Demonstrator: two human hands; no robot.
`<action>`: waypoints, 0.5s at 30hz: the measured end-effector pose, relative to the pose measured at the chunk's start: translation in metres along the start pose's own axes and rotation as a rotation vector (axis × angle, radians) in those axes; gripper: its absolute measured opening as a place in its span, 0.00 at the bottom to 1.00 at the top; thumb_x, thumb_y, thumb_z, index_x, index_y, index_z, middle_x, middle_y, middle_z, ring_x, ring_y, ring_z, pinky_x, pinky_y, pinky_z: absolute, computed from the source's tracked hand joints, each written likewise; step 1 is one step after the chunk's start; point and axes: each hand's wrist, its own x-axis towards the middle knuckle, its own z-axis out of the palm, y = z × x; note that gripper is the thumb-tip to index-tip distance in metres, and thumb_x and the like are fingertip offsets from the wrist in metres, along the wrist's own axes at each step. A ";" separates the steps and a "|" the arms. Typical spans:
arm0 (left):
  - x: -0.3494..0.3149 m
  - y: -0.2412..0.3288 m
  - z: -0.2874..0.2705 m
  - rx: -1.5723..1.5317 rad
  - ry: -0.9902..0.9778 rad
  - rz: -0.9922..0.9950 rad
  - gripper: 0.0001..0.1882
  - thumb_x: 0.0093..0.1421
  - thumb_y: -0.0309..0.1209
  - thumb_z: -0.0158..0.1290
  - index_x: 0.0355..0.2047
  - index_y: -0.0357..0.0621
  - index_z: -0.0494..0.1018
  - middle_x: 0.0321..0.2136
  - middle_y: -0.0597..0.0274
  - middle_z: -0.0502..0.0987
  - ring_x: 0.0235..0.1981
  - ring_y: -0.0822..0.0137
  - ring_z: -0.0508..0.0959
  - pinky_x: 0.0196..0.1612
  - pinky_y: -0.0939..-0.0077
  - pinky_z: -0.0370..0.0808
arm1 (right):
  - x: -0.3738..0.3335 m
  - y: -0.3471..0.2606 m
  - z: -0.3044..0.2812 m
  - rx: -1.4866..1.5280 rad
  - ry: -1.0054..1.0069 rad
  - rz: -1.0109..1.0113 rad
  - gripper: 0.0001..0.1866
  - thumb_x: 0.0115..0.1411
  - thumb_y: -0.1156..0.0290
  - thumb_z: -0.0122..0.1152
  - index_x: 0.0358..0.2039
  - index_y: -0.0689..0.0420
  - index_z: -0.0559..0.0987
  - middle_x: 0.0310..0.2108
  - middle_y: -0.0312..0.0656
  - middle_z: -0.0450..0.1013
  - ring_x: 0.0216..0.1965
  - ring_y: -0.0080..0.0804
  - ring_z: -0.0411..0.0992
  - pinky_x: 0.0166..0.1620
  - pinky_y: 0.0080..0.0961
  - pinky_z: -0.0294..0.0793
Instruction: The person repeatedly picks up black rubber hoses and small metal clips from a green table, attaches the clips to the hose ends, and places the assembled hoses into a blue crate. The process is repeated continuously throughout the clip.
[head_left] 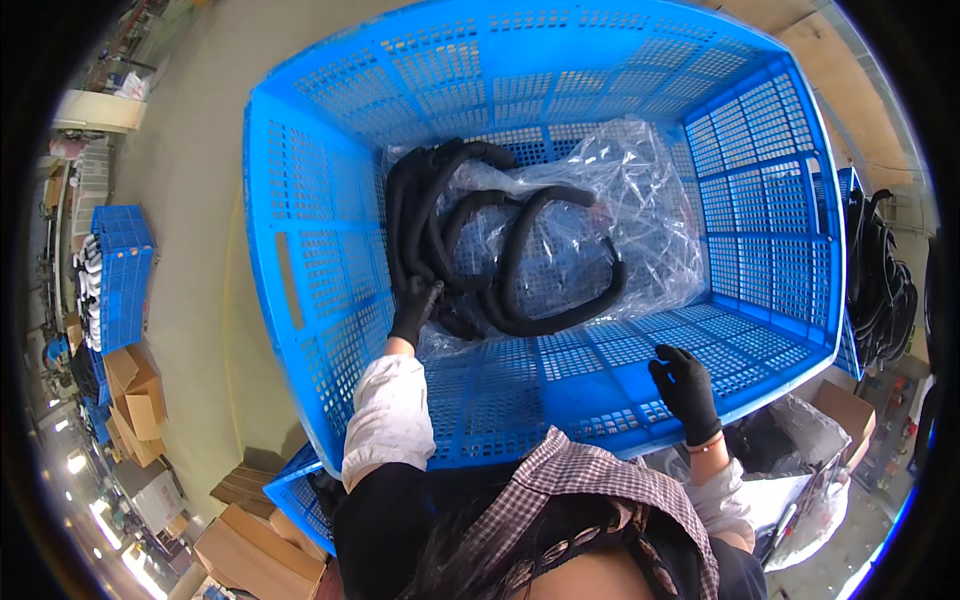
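A large blue plastic crate with perforated walls stands in front of me. Inside it, several bent black tubes, foam-like in look, lie bunched at the left and loop toward the middle. Beneath them a clear plastic sheet or bag covers much of the crate's bottom. My left hand, in a black glove, reaches down to the left bunch, its fingers closed on a black tube and partly lost against it. Over the near right wall hovers my right hand, also black-gloved, fingers loosely curled and apart, holding nothing.
Another blue crate with white items stands far left. Open cardboard boxes lie at the lower left. More black tubes hang beside the crate's right side. A plastic-wrapped bundle sits by my right arm.
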 end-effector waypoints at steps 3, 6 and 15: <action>0.042 -0.074 0.011 0.214 0.120 0.165 0.21 0.58 0.41 0.58 0.45 0.39 0.73 0.37 0.46 0.78 0.40 0.48 0.77 0.45 0.59 0.73 | 0.011 0.007 0.004 -0.070 -0.108 0.053 0.14 0.57 0.66 0.64 0.42 0.60 0.79 0.37 0.51 0.77 0.32 0.43 0.78 0.33 0.33 0.76; 0.061 -0.045 0.029 0.250 -0.054 0.001 0.26 0.57 0.44 0.58 0.50 0.40 0.71 0.39 0.47 0.79 0.43 0.47 0.77 0.49 0.60 0.72 | 0.015 0.014 0.010 -0.106 -0.149 0.117 0.15 0.57 0.66 0.64 0.42 0.61 0.79 0.37 0.50 0.78 0.32 0.42 0.78 0.34 0.33 0.76; 0.015 -0.070 0.211 1.027 -0.595 1.040 0.17 0.61 0.35 0.48 0.50 0.50 0.74 0.49 0.58 0.76 0.55 0.58 0.71 0.62 0.48 0.57 | 0.041 -0.003 0.014 -0.033 -0.192 0.266 0.13 0.56 0.71 0.64 0.41 0.61 0.79 0.37 0.49 0.78 0.31 0.39 0.79 0.32 0.29 0.77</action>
